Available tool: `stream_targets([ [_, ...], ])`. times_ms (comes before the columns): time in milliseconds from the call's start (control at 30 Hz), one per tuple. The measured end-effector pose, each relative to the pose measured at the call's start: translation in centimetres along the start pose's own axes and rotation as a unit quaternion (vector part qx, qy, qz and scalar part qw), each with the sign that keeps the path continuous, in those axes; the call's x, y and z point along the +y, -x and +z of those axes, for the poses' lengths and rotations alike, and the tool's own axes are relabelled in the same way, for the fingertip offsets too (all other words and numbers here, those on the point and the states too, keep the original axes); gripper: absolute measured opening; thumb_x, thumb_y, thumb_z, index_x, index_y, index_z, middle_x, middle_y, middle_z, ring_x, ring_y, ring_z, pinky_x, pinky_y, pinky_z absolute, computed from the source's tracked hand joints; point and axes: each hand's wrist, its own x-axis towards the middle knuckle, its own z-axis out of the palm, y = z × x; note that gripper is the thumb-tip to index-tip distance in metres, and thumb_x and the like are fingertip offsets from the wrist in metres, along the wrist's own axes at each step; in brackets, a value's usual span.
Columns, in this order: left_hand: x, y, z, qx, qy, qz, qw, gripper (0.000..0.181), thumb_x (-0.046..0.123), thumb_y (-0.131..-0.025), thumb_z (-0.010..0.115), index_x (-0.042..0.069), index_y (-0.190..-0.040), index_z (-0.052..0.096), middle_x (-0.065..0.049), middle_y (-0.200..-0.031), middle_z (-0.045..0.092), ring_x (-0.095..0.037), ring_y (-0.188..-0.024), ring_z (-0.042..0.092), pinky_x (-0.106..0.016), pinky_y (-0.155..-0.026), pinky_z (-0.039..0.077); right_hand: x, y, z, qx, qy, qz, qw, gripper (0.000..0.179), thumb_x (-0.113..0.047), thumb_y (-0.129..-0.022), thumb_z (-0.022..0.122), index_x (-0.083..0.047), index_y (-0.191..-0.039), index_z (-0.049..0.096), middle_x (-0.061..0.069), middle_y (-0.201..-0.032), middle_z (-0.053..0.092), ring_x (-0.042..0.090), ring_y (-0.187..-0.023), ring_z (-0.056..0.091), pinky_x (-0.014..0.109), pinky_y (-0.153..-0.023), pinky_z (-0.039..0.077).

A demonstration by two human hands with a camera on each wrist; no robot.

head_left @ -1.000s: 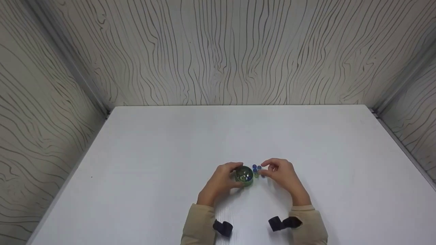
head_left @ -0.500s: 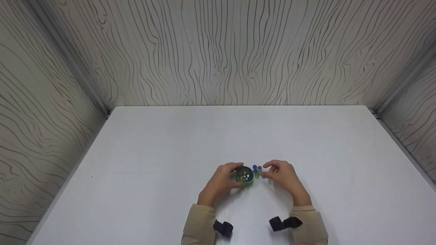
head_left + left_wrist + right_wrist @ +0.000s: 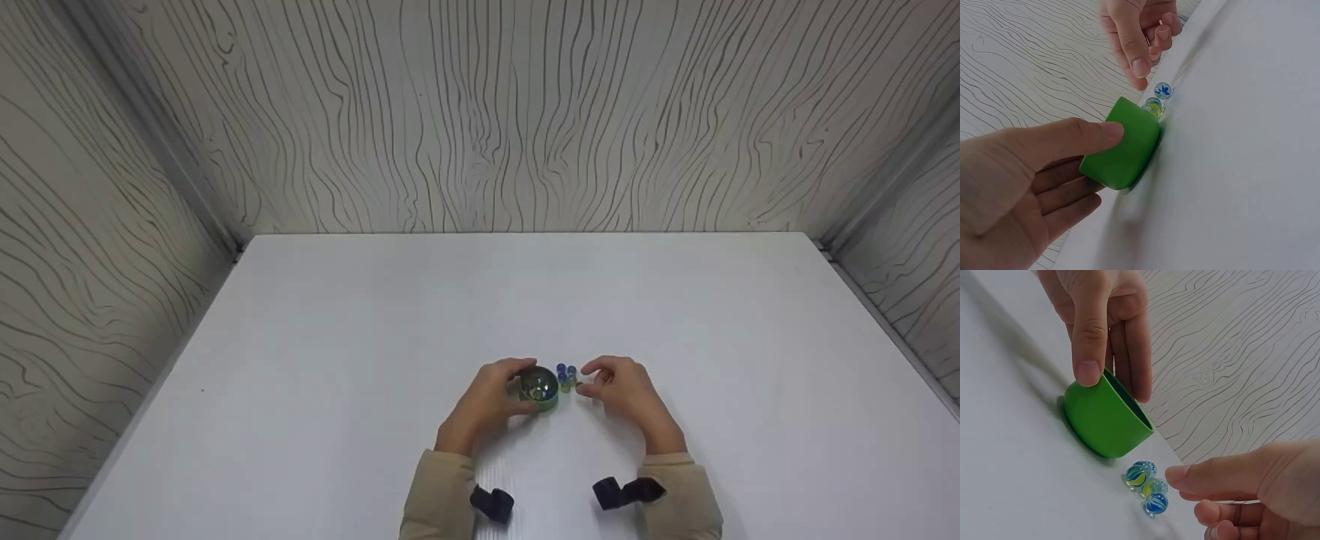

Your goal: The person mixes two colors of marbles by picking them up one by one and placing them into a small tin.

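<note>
In the head view, my left hand grips a small green cup, thumb on the near side and fingers on the far side. Its dark inside holds some marbles. The cup stands upright on the white table. Just right of it lies a tight cluster of several glass marbles, clear with blue and yellow swirls. My right hand hovers beside them, thumb and forefinger extended and apart, the other fingers curled. No marble shows between its fingertips. In the left wrist view, the cup partly hides the cluster.
The white tabletop spreads out around the hands. Panels with a wood-grain pattern rise behind it and at both sides. Dark straps with small camera mounts sit on both beige sleeves.
My right hand has drawn slightly down and right, away from the marbles. The marble seen earlier below its thumb is out of sight now. The left hand and cup stay put.
</note>
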Motion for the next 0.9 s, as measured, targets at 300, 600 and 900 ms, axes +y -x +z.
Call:
stream_targets([
  [300,0.11,0.01,-0.01,-0.001,-0.002,-0.005,1.0000,0.063,0.006,-0.077,0.078,0.003,-0.134,0.054,-0.012,-0.132,0.062,-0.027,-0.128,0.057,-0.038,-0.112,0.046,0.21,-0.02,0.06,-0.007,0.005,0.009,0.9999,0.026,-0.009,-0.080,0.074,0.000,-0.104,0.069,0.004,-0.071,0.058,0.013,-0.062,0.049,0.021,-0.054,0.040],
  [600,0.11,0.00,-0.08,0.001,0.002,-0.014,0.9999,0.063,0.007,-0.077,0.078,0.004,-0.135,0.054,-0.012,-0.133,0.061,-0.027,-0.129,0.056,-0.040,-0.114,0.044,0.31,-0.19,0.17,-0.013,0.009,0.013,0.9998,0.027,-0.010,-0.080,0.074,0.002,-0.104,0.068,0.005,-0.074,0.058,0.013,-0.064,0.050,0.023,-0.055,0.042],
  [900,-0.08,-0.01,-0.10,0.003,0.000,-0.008,1.0000,0.062,0.008,-0.077,0.078,0.003,-0.134,0.054,-0.013,-0.133,0.061,-0.028,-0.128,0.056,-0.040,-0.112,0.045,0.63,-0.35,0.46,-0.004,0.008,0.014,0.9999,0.024,-0.008,-0.079,0.074,0.002,-0.101,0.069,0.006,-0.074,0.058,0.014,-0.067,0.048,0.023,-0.058,0.039],
])
